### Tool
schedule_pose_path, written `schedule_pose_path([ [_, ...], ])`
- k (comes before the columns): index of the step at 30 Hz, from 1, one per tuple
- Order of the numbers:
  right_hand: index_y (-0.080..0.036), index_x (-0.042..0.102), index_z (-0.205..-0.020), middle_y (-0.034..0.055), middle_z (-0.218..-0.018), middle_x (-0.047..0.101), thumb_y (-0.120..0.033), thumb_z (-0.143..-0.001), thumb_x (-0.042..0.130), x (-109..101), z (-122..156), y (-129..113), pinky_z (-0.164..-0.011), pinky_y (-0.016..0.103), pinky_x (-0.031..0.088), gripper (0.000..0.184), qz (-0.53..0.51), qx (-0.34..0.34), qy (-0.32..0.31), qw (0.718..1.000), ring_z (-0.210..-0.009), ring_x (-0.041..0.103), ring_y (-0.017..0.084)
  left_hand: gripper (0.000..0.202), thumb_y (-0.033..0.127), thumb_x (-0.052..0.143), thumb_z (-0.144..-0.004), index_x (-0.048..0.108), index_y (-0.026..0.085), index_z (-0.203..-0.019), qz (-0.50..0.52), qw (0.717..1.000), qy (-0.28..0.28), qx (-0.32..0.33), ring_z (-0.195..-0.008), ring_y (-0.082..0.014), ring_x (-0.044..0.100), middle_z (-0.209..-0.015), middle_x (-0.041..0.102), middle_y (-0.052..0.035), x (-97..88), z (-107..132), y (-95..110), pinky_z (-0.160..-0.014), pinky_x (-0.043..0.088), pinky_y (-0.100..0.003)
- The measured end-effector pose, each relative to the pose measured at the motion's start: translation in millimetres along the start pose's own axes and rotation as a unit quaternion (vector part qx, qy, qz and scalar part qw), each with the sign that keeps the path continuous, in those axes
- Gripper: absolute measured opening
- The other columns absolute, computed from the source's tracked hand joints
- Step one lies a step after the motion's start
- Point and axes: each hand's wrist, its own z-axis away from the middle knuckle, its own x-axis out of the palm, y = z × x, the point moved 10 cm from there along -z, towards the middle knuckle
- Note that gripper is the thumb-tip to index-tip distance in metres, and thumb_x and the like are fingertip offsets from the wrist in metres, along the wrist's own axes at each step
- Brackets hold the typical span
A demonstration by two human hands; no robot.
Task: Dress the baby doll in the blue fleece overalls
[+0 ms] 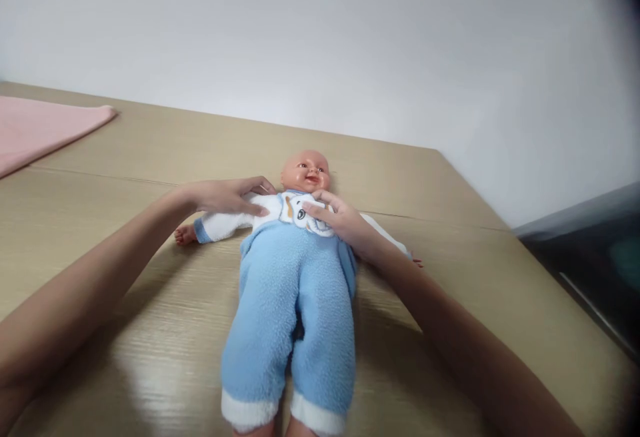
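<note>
A baby doll [295, 277] lies on its back on a light wooden table [125, 157], head towards the wall. It wears a blue and white fleece romper with an animal face on the chest. My left hand [227, 195] rests on the doll's shoulder and upper sleeve, fingers stretched out flat. My right hand [333, 217] lies on the chest patch, fingers pressed on the fabric, with nothing grasped that I can see. The doll's far arm is partly hidden behind my right forearm.
A pink cloth [40, 130] lies at the table's far left corner. A white wall rises behind the table. A dark glassy surface [590, 257] stands beyond the table's right edge.
</note>
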Motion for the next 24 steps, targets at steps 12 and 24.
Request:
schedule_pose_path([
  [12,-0.025,0.067,-0.108,0.0066,-0.107,0.081,-0.06,-0.111,0.059,-28,-1,-5,-0.083,0.038,0.049,0.035,0.293,-0.058,-0.019,0.954,-0.092,0.067,0.028,0.086,0.038,0.093,-0.067,0.062,0.019,-0.145,-0.116,0.98,-0.057,-0.152,-0.086,-0.0282,0.078,-0.098,0.085,-0.0003,-9.0,33,-50,-0.072,0.057,-0.032],
  [24,-0.026,0.064,-0.097,0.004,-0.097,0.076,-0.065,-0.115,0.05,-31,0,1,-0.084,0.039,0.05,0.045,0.26,-0.048,-0.035,0.964,-0.092,0.067,0.028,0.086,0.042,0.082,-0.068,0.06,0.017,-0.148,-0.177,0.95,-0.051,-0.252,-0.075,-0.0397,0.084,-0.102,0.086,-0.015,-20.6,47,-61,-0.066,0.062,-0.045],
])
